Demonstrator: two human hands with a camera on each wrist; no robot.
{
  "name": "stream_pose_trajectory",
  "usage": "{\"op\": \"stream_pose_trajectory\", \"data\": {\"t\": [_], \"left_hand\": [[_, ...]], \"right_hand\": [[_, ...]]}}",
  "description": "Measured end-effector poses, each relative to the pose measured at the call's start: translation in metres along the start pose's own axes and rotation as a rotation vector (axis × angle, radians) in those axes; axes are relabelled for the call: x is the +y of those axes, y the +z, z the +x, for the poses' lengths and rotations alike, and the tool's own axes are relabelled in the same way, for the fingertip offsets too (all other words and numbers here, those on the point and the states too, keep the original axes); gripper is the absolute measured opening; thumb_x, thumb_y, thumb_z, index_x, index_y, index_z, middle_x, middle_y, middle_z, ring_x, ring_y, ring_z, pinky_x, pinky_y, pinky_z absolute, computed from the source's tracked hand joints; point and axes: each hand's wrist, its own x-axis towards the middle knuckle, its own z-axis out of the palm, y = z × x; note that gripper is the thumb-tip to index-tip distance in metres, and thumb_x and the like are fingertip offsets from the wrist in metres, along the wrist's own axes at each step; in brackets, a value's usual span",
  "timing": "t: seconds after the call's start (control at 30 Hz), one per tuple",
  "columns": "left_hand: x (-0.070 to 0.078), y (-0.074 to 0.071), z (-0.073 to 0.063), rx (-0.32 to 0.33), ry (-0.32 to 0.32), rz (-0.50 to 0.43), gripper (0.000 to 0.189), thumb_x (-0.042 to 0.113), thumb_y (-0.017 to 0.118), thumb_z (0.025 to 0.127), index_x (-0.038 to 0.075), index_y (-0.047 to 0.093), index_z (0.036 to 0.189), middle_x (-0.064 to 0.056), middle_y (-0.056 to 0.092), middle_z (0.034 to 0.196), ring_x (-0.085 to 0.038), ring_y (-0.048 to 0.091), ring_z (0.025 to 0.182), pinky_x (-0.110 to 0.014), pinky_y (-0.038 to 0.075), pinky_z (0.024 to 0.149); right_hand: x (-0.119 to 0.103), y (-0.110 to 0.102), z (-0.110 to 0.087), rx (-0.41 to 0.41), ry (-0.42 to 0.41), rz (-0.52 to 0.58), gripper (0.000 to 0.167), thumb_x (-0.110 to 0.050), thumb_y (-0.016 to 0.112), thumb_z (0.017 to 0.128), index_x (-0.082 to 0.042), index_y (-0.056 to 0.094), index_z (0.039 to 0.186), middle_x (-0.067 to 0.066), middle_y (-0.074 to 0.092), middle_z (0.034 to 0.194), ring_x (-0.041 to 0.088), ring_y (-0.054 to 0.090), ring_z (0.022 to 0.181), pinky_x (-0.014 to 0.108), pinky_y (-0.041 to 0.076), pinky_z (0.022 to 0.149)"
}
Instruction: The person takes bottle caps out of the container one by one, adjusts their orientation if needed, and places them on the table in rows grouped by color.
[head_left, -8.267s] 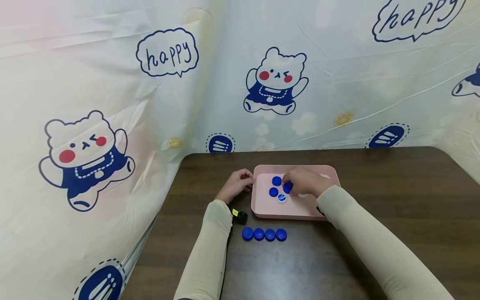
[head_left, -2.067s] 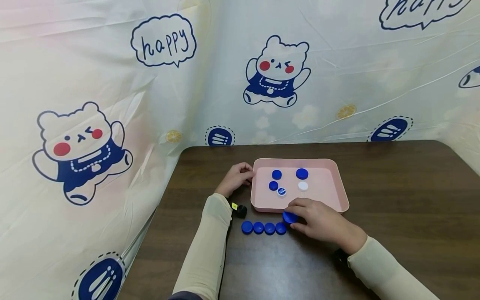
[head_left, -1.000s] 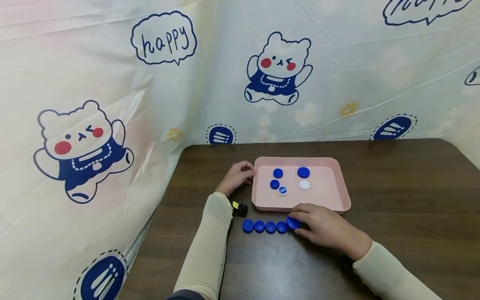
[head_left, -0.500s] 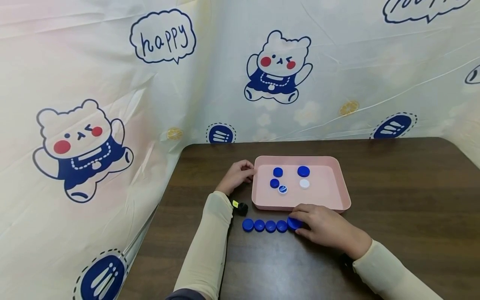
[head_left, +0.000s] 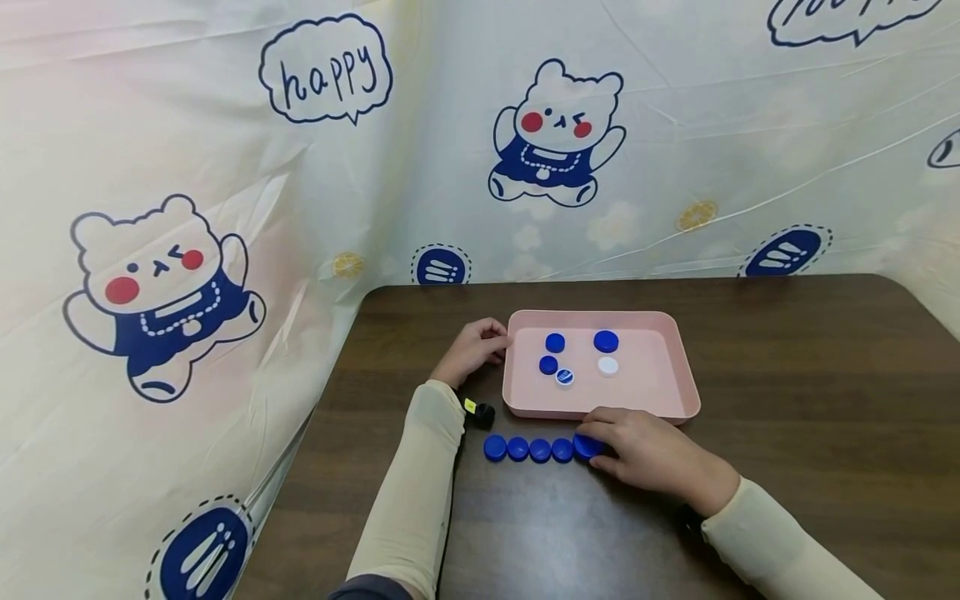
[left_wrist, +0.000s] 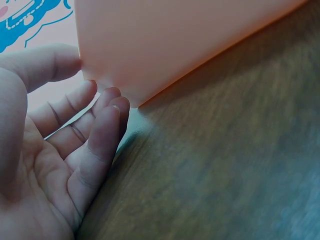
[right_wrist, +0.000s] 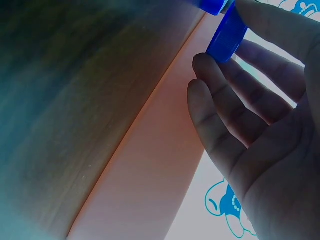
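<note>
My right hand (head_left: 651, 450) pinches a large blue bottle cap (head_left: 587, 447) between thumb and fingers, at the right end of a row of several smaller blue caps (head_left: 540, 451) on the table. In the right wrist view that large blue cap (right_wrist: 227, 35) shows edge-on at the fingertips, close to another cap. The left hand (head_left: 474, 350) touches the left side of a pink tray (head_left: 678, 379), its fingers loosely bent by the tray's corner in the left wrist view. Inside the tray lie several caps: blue ones (head_left: 606, 341), a white one (head_left: 607, 366) and a white cap with a blue print (head_left: 565, 377).
A small black object with a yellow label (head_left: 480, 412) is by the left wrist, left of the tray's near corner. The brown wooden table (head_left: 810, 400) extends to both sides. A printed cloth (head_left: 675, 150) hangs behind it.
Since the oldest frame my right hand has come out of the tray with the large blue cap and set it against the row's right end. The left hand stays at the tray.
</note>
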Motion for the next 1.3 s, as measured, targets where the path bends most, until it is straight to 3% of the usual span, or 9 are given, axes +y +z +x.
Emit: {"op": "stream_pose_trajectory", "data": {"t": [0.8, 1.3], "left_hand": [[0.0004, -0.0008, 0.0003, -0.004, -0.037, 0.002, 0.015, 0.022, 0.067, 0.093, 0.009, 0.064, 0.101, -0.011, 0.063, 0.096, -0.025, 0.063, 0.086, -0.035, 0.056, 0.074], [0.0044, -0.0002, -0.0013, -0.009, -0.023, -0.003, 0.015, 0.020, 0.067, 0.093, 0.008, 0.063, 0.101, -0.012, 0.063, 0.096, -0.026, 0.064, 0.085, -0.036, 0.056, 0.074]], "right_hand": [[0.0012, 0.0022, 0.0008, -0.067, 0.021, -0.016, 0.034, -0.020, 0.076, 0.084, -0.008, 0.069, 0.115, -0.002, 0.064, 0.108, 0.012, 0.062, 0.094, 0.036, 0.053, 0.084], [-0.0009, 0.0048, 0.0028, -0.088, 0.036, 0.000, 0.036, -0.018, 0.077, 0.083, -0.009, 0.068, 0.117, -0.003, 0.065, 0.108, 0.011, 0.062, 0.095, 0.036, 0.053, 0.085]]}}
